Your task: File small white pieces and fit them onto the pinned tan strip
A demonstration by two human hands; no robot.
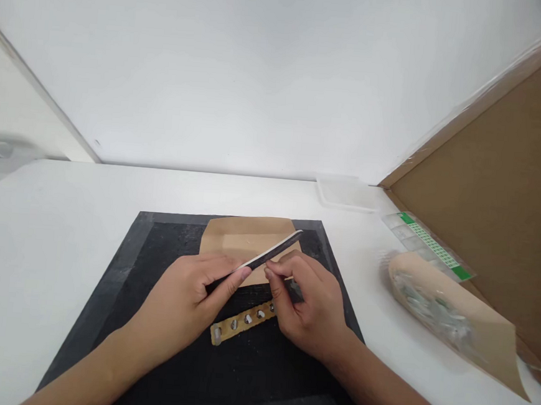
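Observation:
My left hand (205, 288) grips a thin, slightly curved dark strip (273, 254) with a pale upper edge, thumb on its near face. The strip slants up to the right. My right hand (310, 299) is closed in a pinch by the strip's lower edge; what sits between its fingertips, if anything, is too small to make out. Below the hands a yellowish-tan strip (241, 322) with several round holes lies on a black mat (238, 381); small whitish pieces show in the holes, and my right hand hides its far end. Brown paper (244, 235) lies behind the hands.
To the right, an open brown paper packet (490, 326) holds clear plastic bags (435, 309). Beyond it are a clear compartment box (431, 243) with green labels and a shallow translucent tray (346, 195). A brown board (491, 189) stands along the right side of the white table (196, 190).

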